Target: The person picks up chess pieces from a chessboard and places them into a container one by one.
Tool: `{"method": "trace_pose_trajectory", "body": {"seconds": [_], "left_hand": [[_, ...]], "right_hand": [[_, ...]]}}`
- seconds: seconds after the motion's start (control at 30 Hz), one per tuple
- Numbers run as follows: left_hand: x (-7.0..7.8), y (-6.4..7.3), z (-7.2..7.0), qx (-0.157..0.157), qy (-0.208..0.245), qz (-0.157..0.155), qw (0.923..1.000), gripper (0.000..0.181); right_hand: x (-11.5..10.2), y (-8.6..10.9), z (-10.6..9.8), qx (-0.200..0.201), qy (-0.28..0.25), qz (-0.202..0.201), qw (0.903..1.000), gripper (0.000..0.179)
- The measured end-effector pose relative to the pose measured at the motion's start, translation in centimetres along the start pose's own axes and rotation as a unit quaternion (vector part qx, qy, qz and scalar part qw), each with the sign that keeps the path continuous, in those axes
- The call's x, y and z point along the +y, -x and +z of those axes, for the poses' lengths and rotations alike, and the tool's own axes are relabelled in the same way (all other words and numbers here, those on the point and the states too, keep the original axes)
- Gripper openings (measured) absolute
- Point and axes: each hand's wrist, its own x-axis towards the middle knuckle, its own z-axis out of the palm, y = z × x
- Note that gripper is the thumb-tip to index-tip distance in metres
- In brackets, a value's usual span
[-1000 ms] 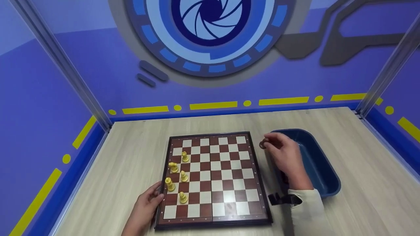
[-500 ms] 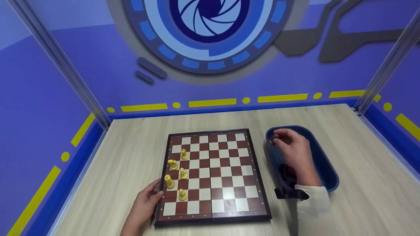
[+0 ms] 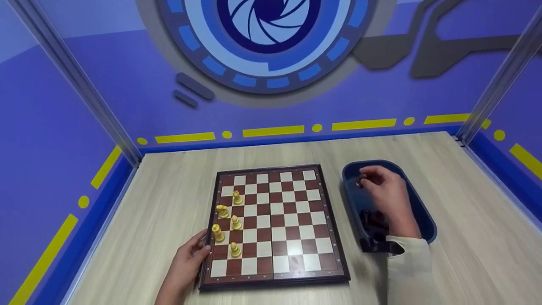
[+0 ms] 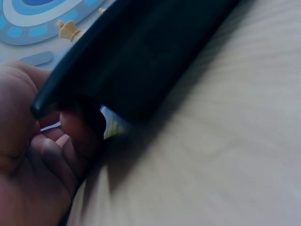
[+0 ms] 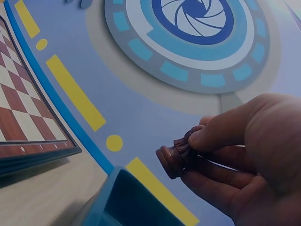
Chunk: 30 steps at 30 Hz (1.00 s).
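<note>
A brown-and-white chessboard [image 3: 292, 207] lies on the table. My left hand [image 3: 186, 260] grips its left edge, thumb at the rim; the left wrist view shows fingers [image 4: 75, 129] curled under the dark edge. Several yellow chess pieces stand on the board's left side, among them a knight [image 3: 222, 211] and a tall piece [image 3: 218, 233]. Over the blue bin [image 3: 421, 218] my right hand [image 3: 389, 197] pinches a dark brown chess piece [image 5: 171, 160] between thumb and fingers. The piece is tilted, its round base pointing away from the hand, its top partly hidden by the fingers.
Dark chess pieces [image 3: 373, 222] lie inside the bin, partly shaded. The bin stands right of the board with a narrow strip of table [image 3: 341, 203] between. A blue patterned wall [image 3: 271, 114] rises behind the table, with side walls at left and right.
My right hand has moved right with the brown piece, from the gap beside the board to over the bin. The left hand stays on the board's edge. The view has shifted slightly.
</note>
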Motion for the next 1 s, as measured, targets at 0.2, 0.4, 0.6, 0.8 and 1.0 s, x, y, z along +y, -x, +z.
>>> {"method": "trace_pose_trajectory", "body": {"seconds": [0.2, 0.4, 0.6, 0.8, 1.0], "left_hand": [[0.08, -0.05, -0.05, 0.005, 0.0, 0.012, 0.9999, 0.05], [0.17, -0.03, 0.03, 0.011, -0.007, 0.01, 0.9999, 0.05], [0.23, 0.03, -0.02, 0.008, -0.012, 0.005, 0.9999, 0.049], [0.22, 0.1, -0.04, 0.005, -0.002, 0.012, 0.9999, 0.05], [0.21, 0.16, 0.04, 0.007, -0.002, 0.004, 1.0, 0.05]], "right_hand": [[0.32, -0.2, -0.38, 0.003, 0.026, -0.004, 0.9996, 0.023], [0.68, -0.2, -0.65, -0.001, 0.045, -0.009, 0.999, 0.024], [0.84, 0.0, -1.04, -0.004, 0.047, 0.0, 0.9989, 0.025], [0.79, 0.11, -0.94, -0.005, 0.053, -0.005, 0.9985, 0.025], [0.38, 0.13, -0.45, -0.011, 0.058, -0.015, 0.9981, 0.024]]}}
